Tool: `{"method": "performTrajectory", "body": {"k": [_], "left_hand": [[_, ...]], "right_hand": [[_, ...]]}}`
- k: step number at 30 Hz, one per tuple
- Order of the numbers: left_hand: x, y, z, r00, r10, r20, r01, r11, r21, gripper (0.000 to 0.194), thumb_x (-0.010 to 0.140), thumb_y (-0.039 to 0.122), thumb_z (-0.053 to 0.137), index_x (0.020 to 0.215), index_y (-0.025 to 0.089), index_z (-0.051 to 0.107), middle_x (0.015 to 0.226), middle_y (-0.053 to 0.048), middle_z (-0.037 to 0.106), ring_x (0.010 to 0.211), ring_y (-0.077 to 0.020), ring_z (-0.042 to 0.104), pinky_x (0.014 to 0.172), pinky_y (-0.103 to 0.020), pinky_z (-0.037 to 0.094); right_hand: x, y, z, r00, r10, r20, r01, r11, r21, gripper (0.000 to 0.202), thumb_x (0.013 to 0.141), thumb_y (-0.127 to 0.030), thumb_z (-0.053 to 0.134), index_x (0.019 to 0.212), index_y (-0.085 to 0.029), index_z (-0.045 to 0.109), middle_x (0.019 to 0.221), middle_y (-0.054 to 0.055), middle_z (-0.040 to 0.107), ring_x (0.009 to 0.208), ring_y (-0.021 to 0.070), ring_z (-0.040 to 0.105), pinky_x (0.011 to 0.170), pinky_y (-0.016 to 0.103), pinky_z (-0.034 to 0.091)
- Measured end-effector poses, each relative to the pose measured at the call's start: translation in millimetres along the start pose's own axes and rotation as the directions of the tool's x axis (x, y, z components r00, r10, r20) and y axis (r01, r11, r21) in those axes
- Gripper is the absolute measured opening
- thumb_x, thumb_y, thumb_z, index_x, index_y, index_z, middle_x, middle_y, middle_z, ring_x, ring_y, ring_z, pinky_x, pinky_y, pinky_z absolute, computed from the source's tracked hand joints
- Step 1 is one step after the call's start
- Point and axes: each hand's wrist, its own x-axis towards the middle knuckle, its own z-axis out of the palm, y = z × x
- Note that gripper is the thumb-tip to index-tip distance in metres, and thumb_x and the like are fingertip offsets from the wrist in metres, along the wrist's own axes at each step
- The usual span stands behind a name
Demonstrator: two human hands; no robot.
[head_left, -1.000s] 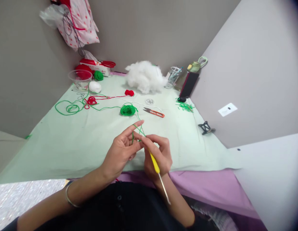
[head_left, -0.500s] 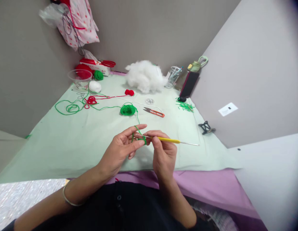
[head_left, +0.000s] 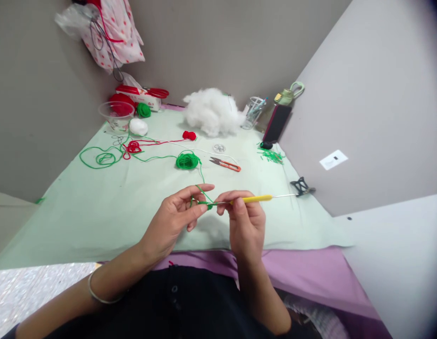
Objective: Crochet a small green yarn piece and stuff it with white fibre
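Observation:
My left hand [head_left: 176, 214] pinches a small piece of green crochet work [head_left: 208, 205] between thumb and fingers, with its index finger stretched out and green yarn running over it. My right hand [head_left: 247, 226] grips a crochet hook [head_left: 257, 199] by its yellow handle. The hook's thin metal tip points left and meets the green loops at my left fingertips; its exact place in the stitches is too small to tell. From my left hand the strand runs up to a green yarn ball [head_left: 187, 161] on the table.
Orange thread snips [head_left: 225, 164] lie beyond my hands. White stuffing [head_left: 214, 112] sits at the back, near a pen cup [head_left: 253, 113] and a phone [head_left: 276, 123]. Red yarn [head_left: 134, 147] and a plastic tub [head_left: 115, 117] are at left, green clippings [head_left: 272, 156] and a black stand [head_left: 302, 186] at right.
My right hand has moved slightly right, drawing the hook back so its tip now sits at the green work. My left hand keeps nearly the same pose.

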Motion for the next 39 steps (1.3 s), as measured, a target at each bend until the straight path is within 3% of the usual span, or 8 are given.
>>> {"method": "performTrajectory", "body": {"k": [6,13,17,21,23,26,34,39], "left_hand": [[0,-1,-4.9,0.998,0.058,-0.020,-0.055,0.990,0.129,0.034,0.085,0.029,0.080,0.119,0.028,0.079,0.085,0.002,0.057,0.056,-0.0044,0.042,0.052,-0.020,0.034],[-3,-3,1.2,0.977,0.196,-0.082,-0.172,0.956,0.239,0.029,0.084,0.023,0.081,0.113,0.024,0.080,0.083,0.001,0.058,0.061,-0.0060,0.044,0.058,-0.021,0.038],[-1,-2,3.1,0.999,0.011,-0.041,-0.011,1.000,0.003,0.054,0.080,0.026,0.085,0.132,0.025,0.070,0.080,0.003,0.058,0.050,-0.0024,0.038,0.046,-0.018,0.031],[5,2,-2.2,0.967,-0.227,0.112,0.249,0.934,-0.257,0.051,0.082,0.025,0.083,0.131,0.017,0.069,0.059,0.010,0.039,0.044,-0.0002,0.022,0.041,-0.015,0.020],[6,4,-3.9,0.971,-0.212,0.115,0.236,0.929,-0.286,0.043,0.082,0.020,0.082,0.124,0.015,0.073,0.058,0.011,0.036,0.044,0.0007,0.019,0.041,-0.014,0.019],[4,6,-2.8,0.979,-0.172,0.110,0.194,0.952,-0.238,0.038,0.082,0.020,0.082,0.120,0.020,0.075,0.069,0.007,0.049,0.043,0.0032,0.022,0.041,-0.015,0.016],[3,4,1.5,0.991,-0.117,0.066,0.124,0.986,-0.114,0.035,0.081,0.025,0.084,0.115,0.021,0.078,0.089,0.001,0.061,0.046,0.0041,0.033,0.042,-0.014,0.021],[3,-1,5.2,0.990,-0.137,0.022,0.139,0.974,-0.180,0.044,0.080,0.026,0.085,0.122,0.020,0.075,0.079,0.003,0.059,0.044,0.0032,0.031,0.041,-0.013,0.021]], "right_hand": [[-6,-10,-2,0.967,-0.231,0.107,0.254,0.908,-0.333,0.021,0.102,-0.017,0.051,0.104,-0.024,0.071,0.093,0.003,0.072,0.078,0.0152,0.067,0.071,0.033,0.056],[-9,-5,-1,0.837,-0.431,0.336,0.545,0.619,-0.565,0.031,0.097,-0.007,0.053,0.118,-0.024,0.067,0.099,0.008,0.072,0.092,0.0198,0.070,0.075,0.036,0.059],[-13,12,-1,0.766,-0.541,0.347,0.610,0.444,-0.657,0.041,0.093,-0.008,0.064,0.127,-0.030,0.069,0.105,0.008,0.072,0.092,0.0202,0.070,0.071,0.034,0.060],[-11,7,0,0.852,-0.492,0.178,0.496,0.653,-0.572,0.030,0.096,-0.012,0.060,0.115,-0.030,0.074,0.099,0.007,0.072,0.088,0.0198,0.069,0.072,0.036,0.059],[-7,-1,1,0.926,-0.377,0.031,0.354,0.834,-0.423,0.024,0.100,-0.015,0.055,0.106,-0.027,0.075,0.087,0.004,0.069,0.076,0.0171,0.066,0.065,0.034,0.056],[-2,-7,4,0.972,-0.235,-0.017,0.226,0.949,-0.221,0.019,0.101,-0.019,0.056,0.098,-0.024,0.075,0.086,0.003,0.070,0.070,0.0142,0.062,0.063,0.031,0.053],[-3,1,3,0.994,-0.112,0.002,0.111,0.976,-0.189,0.018,0.101,-0.020,0.057,0.100,-0.024,0.075,0.089,0.001,0.073,0.073,0.0122,0.067,0.068,0.029,0.056],[-11,8,5,0.908,-0.405,0.112,0.402,0.760,-0.511,0.028,0.095,-0.011,0.064,0.111,-0.029,0.076,0.100,0.004,0.072,0.089,0.0169,0.070,0.074,0.031,0.058]]}}
